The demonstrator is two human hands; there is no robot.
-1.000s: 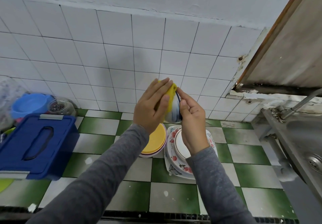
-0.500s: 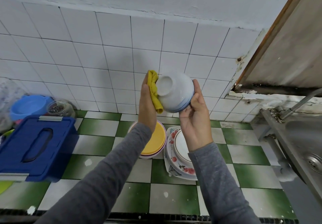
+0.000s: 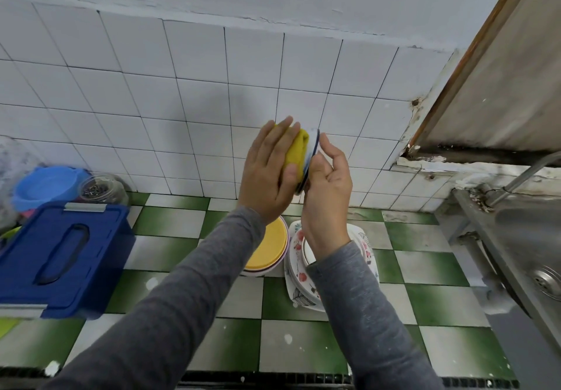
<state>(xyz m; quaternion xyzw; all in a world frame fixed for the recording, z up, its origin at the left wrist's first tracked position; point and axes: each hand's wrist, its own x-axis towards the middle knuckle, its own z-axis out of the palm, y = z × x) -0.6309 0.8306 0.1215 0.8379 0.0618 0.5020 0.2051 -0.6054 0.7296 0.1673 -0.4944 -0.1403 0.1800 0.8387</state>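
cloth (image 3: 295,152) yellow | bowl (image 3: 312,150) white, blue rim | far-left box (image 3: 63,253) blue | counter (image 3: 303,350) green/white checks | plates (image 3: 296,256) red floral

white blue-rimmed bowl (image 3: 312,150) edge-on, yellow cloth (image 3: 296,154) against it
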